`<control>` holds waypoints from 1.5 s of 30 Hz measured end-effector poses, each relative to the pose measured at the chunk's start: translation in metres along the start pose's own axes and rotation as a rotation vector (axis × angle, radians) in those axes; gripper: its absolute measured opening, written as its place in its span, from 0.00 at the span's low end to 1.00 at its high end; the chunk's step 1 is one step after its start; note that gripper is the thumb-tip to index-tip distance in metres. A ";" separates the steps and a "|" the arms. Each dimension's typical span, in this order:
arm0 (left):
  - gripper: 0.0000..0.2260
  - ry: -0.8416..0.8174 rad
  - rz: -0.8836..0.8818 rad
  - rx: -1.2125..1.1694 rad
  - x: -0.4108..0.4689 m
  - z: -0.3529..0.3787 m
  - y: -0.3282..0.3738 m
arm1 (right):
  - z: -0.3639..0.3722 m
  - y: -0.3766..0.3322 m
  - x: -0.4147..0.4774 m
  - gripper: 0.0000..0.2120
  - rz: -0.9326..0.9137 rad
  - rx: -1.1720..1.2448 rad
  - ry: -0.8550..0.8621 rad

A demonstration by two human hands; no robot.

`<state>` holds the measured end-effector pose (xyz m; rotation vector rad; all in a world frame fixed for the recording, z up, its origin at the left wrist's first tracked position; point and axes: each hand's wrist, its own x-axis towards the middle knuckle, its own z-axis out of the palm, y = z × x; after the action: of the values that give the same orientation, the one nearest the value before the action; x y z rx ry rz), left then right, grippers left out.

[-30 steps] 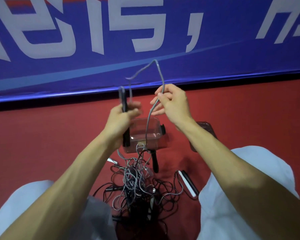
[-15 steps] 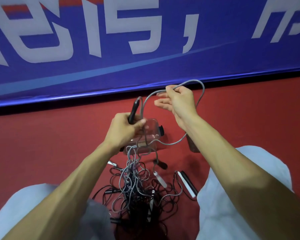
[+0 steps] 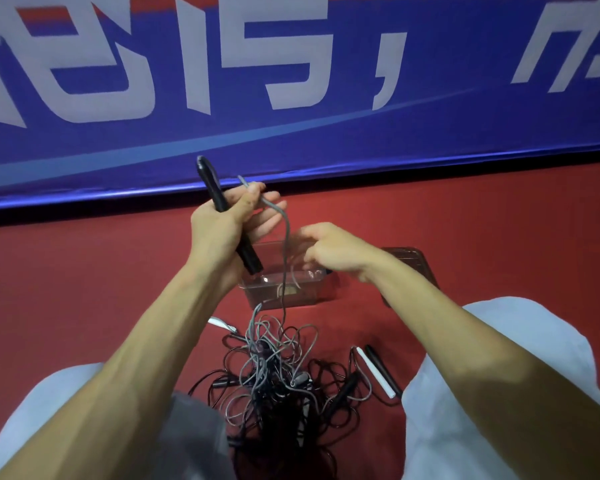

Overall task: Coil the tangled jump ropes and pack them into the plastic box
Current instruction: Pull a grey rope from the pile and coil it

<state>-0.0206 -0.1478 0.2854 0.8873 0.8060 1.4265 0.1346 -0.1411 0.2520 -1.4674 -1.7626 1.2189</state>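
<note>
The left hand (image 3: 219, 233) is raised over the red floor (image 3: 84, 289), its fingers wrapped round a black handle (image 3: 210, 181) held tilted, top end toward the blue banner (image 3: 326, 143), while thumb and forefinger also pinch a grey rope (image 3: 285, 244) just beside it. From there the rope drops in front of the clear plastic box (image 3: 302, 296) and into the tangle of ropes (image 3: 274, 372) lying between the knees. The right hand (image 3: 336, 251) hovers over the box's right rim with its fingers curled downward (they are blurred, so I cannot tell whether they hold anything). The box stands on the floor just beyond the tangle – near it, and well short of the banner's lower edge. A dark lid (image 3: 416, 265) lies beside the box on the right, partly under the right forearm. At the tangle's right edge a white handle (image 3: 374, 372) lies side by side with another dark one. Bare floor stretches wide to the left and right of the box – the knees close in the near side.
</note>
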 end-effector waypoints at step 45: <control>0.04 -0.377 -0.180 0.598 -0.002 -0.008 -0.025 | -0.039 -0.014 -0.002 0.02 -0.224 1.099 0.555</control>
<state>-0.0157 -0.1484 0.2591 1.4453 1.0062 0.8225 0.1614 -0.1318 0.2825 -0.7790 -0.6305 1.1806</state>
